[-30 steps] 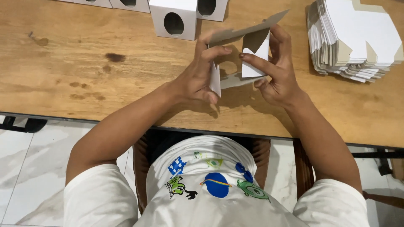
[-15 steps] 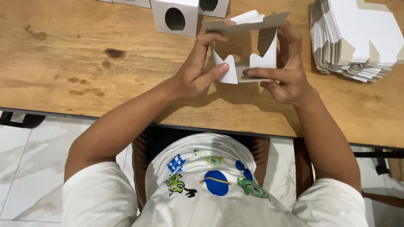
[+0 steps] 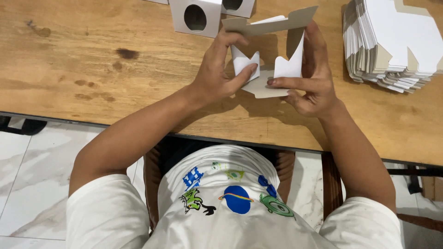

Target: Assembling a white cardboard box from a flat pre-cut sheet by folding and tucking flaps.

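Sitting at the near edge of the wooden bench (image 3: 92, 69), the person has a half-folded white carton (image 3: 270, 55) raised just above the boards, roughly midway along that edge. A thick stack (image 3: 397, 44) of flat blanks lies by the far right corner, and two finished boxes (image 3: 196, 17) with round holes stand at the far edge, just beyond the carton.

The left hand (image 3: 217, 78) is clamped on the carton's left side, thumb pressing one notched flap (image 3: 244, 64) inward, fingers curled behind the wall. The right hand (image 3: 309, 85) is closed on the right side, index finger laid flat across the other notched flap (image 3: 288, 67), thumb underneath at the grey bottom panel. The long top flap sticks out open toward the far edge.

To my eye the work in hand is closing the bottom, and doing it well looks like a matter of keeping the walls square while the two notched flaps come in together. I would push both evenly so their points meet and lock, not one ahead of the other, and press along the creases, not the middle of the card, so it does not buckle. The grip behind each wall should stay firm so the carton does not skew.
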